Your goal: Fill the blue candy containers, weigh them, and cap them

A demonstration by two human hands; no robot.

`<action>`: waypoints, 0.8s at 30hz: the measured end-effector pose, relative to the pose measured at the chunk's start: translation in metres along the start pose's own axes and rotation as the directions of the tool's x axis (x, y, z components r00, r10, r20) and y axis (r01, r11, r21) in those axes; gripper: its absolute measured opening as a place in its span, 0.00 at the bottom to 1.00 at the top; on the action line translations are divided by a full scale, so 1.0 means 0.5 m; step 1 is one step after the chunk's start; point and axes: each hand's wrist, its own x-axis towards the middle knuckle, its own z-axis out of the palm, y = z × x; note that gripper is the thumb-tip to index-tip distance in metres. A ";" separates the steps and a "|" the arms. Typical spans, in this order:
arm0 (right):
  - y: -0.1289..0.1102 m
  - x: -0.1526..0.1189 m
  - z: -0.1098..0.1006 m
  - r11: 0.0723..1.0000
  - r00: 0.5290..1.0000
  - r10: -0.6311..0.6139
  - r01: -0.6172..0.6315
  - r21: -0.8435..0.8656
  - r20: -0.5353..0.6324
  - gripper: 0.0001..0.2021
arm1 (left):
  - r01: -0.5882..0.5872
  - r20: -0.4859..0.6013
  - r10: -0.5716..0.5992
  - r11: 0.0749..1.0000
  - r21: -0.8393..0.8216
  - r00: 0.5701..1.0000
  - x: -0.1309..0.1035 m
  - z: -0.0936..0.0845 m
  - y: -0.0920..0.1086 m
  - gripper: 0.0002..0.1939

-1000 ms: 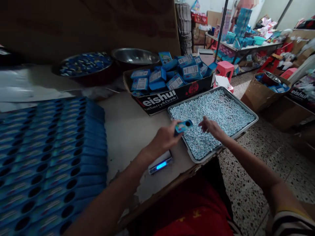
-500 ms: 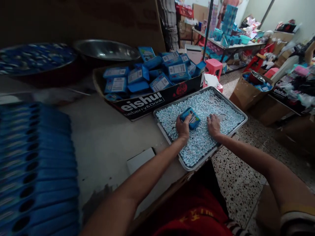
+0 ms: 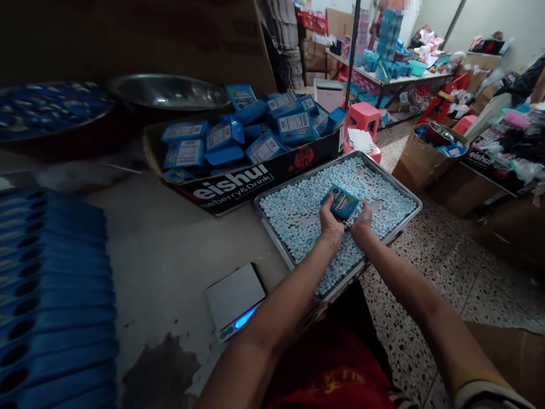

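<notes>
Over a metal tray point(image 3: 272, 232) of small pale blue and white round candies point(image 3: 298, 196), my left hand point(image 3: 331, 220) grips a small blue candy box point(image 3: 344, 203), its thumb on the printed front. My right hand point(image 3: 363, 218) is cupped at the box's right end, with some candies showing between its fingers and the box. Most of that hand's fingers are hidden behind the box and candies. A small digital scale point(image 3: 236, 295) with a lit blue display lies left of the tray, partly covered by my left forearm.
Behind the tray stands a black carton point(image 3: 238, 190) full of blue boxes. Rows of blue boxes point(image 3: 63, 295) line the left side. A metal bowl point(image 3: 170, 91) and a basin of blue wrapped pieces point(image 3: 46, 111) stand at the back. Pink stools point(image 3: 361, 119) are beyond the tray.
My right hand has come up from the candies in the tray to the box. My left hand has moved the box slightly right. The scale's lit display now shows.
</notes>
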 end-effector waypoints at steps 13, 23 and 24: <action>-0.176 -0.002 0.099 0.749 0.943 0.197 -0.320 0.580 0.266 0.07 | -0.565 0.512 0.260 0.207 0.799 0.819 0.031 -0.094 0.247 0.19; -0.194 -0.025 0.166 0.880 0.942 -0.018 -0.144 0.452 0.334 0.11 | -0.566 0.536 0.187 0.201 0.799 0.823 0.039 -0.077 0.243 0.22; -0.196 -0.025 0.166 0.885 0.935 -0.033 -0.137 0.446 0.353 0.12 | -0.565 0.534 0.185 0.215 0.797 0.825 0.041 -0.079 0.242 0.22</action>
